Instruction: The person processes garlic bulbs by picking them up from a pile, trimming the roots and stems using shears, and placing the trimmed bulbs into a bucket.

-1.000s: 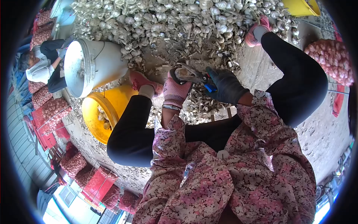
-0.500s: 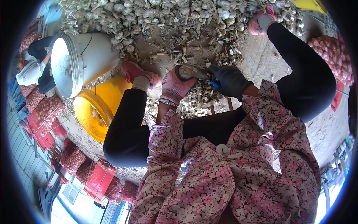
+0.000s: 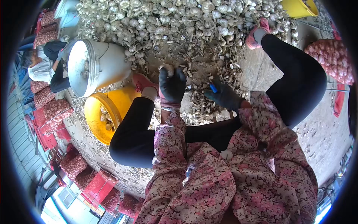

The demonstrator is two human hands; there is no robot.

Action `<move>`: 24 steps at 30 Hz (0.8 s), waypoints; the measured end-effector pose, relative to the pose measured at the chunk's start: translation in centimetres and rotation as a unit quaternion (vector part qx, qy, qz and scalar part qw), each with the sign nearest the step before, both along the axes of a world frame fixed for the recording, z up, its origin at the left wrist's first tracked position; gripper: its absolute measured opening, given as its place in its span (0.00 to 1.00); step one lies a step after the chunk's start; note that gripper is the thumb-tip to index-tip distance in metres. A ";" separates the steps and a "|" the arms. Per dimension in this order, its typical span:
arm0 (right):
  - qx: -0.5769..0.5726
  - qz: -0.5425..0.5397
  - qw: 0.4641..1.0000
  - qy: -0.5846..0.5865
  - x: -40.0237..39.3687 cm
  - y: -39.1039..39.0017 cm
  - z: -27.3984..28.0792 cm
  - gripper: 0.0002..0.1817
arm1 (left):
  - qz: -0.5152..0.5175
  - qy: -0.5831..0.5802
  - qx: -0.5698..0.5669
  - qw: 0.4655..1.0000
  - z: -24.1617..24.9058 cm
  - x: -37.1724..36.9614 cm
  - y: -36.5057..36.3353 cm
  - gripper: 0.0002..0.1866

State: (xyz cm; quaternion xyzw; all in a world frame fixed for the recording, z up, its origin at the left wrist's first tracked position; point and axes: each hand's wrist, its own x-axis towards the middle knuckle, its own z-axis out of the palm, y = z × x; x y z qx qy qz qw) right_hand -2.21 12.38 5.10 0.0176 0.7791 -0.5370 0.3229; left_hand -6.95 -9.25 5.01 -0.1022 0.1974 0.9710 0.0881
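My left hand [image 3: 172, 86], in a glove with a dark palm and pink cuff, is closed around a garlic bulb [image 3: 167, 70] that shows at the fingertips. To its right, my right hand [image 3: 226, 96] wears a dark glove and grips blue-handled shears [image 3: 213, 87]; the blades are hard to make out. The two hands are apart, over ground strewn with cut stems and skins. Beyond them spreads a large heap of garlic [image 3: 160, 24]. A yellow bucket [image 3: 115, 108] with several bulbs inside lies tipped by my left leg.
A white bucket [image 3: 112, 61] leans behind the yellow one. Another yellow bucket [image 3: 296, 9] stands at the upper right. A full red net sack [image 3: 330, 59] sits beyond my right knee. At the far left a person [image 3: 43, 71] sits near more filled sacks [image 3: 56, 110].
My hands have separated. The left has turned its dark palm side into view with the bulb, while the right has drawn the shears back and slightly down. The view has shifted.
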 end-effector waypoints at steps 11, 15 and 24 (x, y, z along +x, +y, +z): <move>-0.094 0.011 0.995 -0.022 -1.4 0.4 -0.1 0.26 | -0.126 -0.082 -0.048 0.987 -0.5 2.3 1.5 0.13; -0.085 0.011 0.996 -0.009 -1.2 0.3 -0.1 0.24 | -0.064 -0.010 -0.044 0.997 -0.6 1.8 1.2 0.14; -0.154 -0.023 0.988 -0.001 -1.6 -1.2 -2.0 0.22 | -0.138 -0.051 -0.023 0.989 -1.8 1.1 1.1 0.12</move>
